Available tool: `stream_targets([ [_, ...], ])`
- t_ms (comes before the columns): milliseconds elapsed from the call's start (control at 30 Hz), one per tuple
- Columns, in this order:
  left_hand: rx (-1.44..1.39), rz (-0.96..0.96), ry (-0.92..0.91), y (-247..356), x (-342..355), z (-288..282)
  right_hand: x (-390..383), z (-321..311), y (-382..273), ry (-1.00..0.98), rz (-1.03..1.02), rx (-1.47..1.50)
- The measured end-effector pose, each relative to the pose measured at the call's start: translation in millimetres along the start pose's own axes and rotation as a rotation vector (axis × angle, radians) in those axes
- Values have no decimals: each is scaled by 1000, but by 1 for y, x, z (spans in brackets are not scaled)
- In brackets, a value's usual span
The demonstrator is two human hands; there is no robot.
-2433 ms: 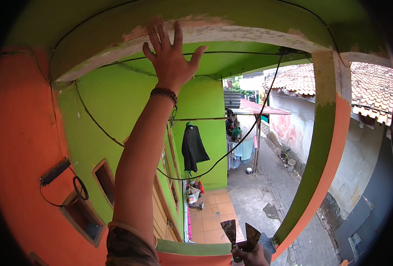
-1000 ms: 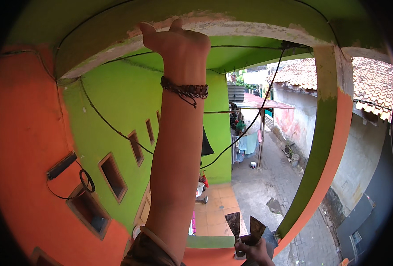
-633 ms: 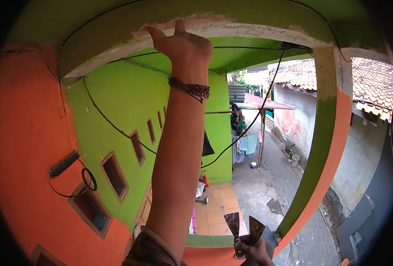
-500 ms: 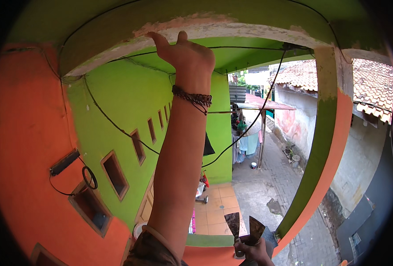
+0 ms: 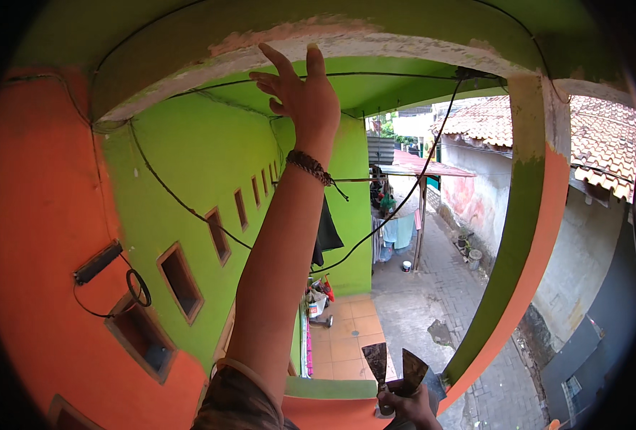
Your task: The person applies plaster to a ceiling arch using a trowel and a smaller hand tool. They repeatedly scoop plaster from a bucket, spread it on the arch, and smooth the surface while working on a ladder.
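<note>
Overhead, my left hand [image 5: 304, 97] is raised to the green beam [image 5: 440, 32], whose lower edge has pale, patchy scraped areas with some peach colour. Its fingers are apart with nothing in them, the tips at the beam's rough edge; I cannot tell whether they touch it. A dark braided bracelet [image 5: 307, 165] circles that wrist. Down at the lower middle, my right hand [image 5: 407, 408] grips two scrapers by their handles, with the dark, stained blades [image 5: 375, 360] pointing up and fanned apart.
A black cable [image 5: 375, 232] sags across the view. Orange wall [image 5: 38, 215] and green wall [image 5: 146, 193] with small windows lie left. A two-colour pillar [image 5: 533, 215] stands right, above a parapet [image 5: 329, 388]. Below are tiles [image 5: 339, 333], hung laundry [image 5: 404, 229] and a paved alley [image 5: 461, 301].
My left hand was spread further left 2.4 seconds ago, then bent back at the wrist. Since half a second ago it has turned and its fingers have straightened. My right hand stays low with the scrapers.
</note>
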State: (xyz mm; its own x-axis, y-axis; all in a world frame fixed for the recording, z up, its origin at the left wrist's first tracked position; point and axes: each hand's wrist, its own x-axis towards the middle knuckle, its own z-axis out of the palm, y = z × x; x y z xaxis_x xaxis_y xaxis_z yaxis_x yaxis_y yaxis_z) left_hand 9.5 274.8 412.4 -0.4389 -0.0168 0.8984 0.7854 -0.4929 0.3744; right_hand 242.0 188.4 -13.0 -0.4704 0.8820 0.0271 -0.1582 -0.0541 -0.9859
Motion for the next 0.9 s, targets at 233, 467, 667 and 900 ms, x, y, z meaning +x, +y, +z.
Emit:
stream_targets([
  [233,739,628,304,-21,42,-27,13,-23,27,-165,27,117],
  [467,725,704,202,-20,46,-21,15,-24,27,-156,42,143],
  [667,648,731,145,-11,31,1,16,-22,29,-152,41,108],
  [900,661,697,223,-18,34,-17,13,-23,33,-125,28,153],
])
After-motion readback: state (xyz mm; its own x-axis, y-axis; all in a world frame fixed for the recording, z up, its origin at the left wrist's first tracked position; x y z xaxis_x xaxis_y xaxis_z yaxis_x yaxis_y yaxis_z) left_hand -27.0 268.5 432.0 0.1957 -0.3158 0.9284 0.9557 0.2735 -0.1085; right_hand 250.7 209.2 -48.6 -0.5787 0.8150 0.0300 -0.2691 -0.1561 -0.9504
